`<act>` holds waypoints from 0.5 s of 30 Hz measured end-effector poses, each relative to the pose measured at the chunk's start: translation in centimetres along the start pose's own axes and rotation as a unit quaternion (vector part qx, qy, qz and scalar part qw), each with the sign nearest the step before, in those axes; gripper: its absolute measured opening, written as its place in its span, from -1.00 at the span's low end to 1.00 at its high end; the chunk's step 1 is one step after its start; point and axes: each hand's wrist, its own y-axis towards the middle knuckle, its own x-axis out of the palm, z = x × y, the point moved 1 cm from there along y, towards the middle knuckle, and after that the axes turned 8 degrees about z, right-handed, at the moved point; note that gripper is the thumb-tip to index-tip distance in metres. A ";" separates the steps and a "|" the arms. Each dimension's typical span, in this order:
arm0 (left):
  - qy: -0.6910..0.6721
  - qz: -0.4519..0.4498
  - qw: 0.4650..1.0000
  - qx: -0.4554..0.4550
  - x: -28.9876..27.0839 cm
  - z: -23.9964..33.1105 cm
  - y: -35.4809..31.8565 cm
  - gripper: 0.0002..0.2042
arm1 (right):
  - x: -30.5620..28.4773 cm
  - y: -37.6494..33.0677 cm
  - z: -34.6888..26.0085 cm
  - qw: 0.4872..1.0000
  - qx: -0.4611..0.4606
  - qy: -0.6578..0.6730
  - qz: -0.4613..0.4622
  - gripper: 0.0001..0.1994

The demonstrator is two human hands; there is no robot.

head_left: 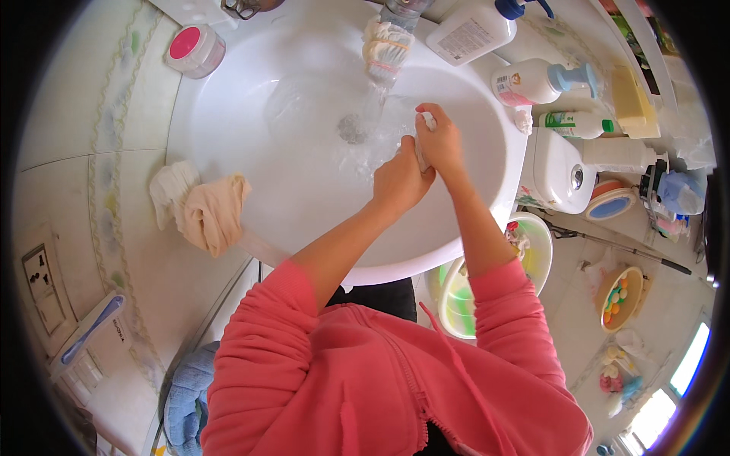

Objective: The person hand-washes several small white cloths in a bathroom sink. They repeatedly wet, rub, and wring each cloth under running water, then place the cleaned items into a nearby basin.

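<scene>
White cloth (pixel 421 154): small, bunched, held above the right half of the sink (pixel 304 205), to the right of the drain (pixel 351 131). Left hand (pixel 403 179): fingers curled tight, closed on the lower part of the cloth. Right hand (pixel 442 144): fingers likewise folded in, gripping the upper part; a bit of white shows between thumb and fingers. Hands are close together, right one farther from the body.

Hard to make out: most of the cloth is covered by the fingers, so its full shape cannot be told. Left fingertips hidden behind the hand. Water stream (pixel 374 105) is clear and blurred; it falls left of the hands, and whether it touches them cannot be told. Faucet (pixel 408 14) cut off by the upper edge; its spout bears a pale wrapping (pixel 387 47) with bands around it.

Around: cream cloth (pixel 216 213) draped on the near left rim, a white one (pixel 173 191) just beside it. Jar with pink lid (pixel 196 52) at the far left. Right side: bottle with dark blue pump (pixel 473 34), bottle with light blue pump (pixel 526 82), green-capped bottle (pixel 572 124). Below the rim, pale green basins (pixel 538 254), partly blocked by the right forearm.
</scene>
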 end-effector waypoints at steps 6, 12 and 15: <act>-0.464 -0.306 0.810 -0.187 -4.3 -1.5 -0.3 -0.66 | -8.6 -3.1 -3.2 0.937 -0.318 -0.010 -0.145 -0.30; -0.232 -0.480 0.844 -0.055 -6.5 2.2 -0.8 -0.73 | -9.7 -3.3 -1.5 0.792 -0.529 -0.218 -0.211 -0.49; 0.139 -0.179 0.955 0.192 -4.4 2.9 0.8 -0.83 | -7.5 -1.4 0.4 0.858 -0.444 -0.231 -0.113 -0.67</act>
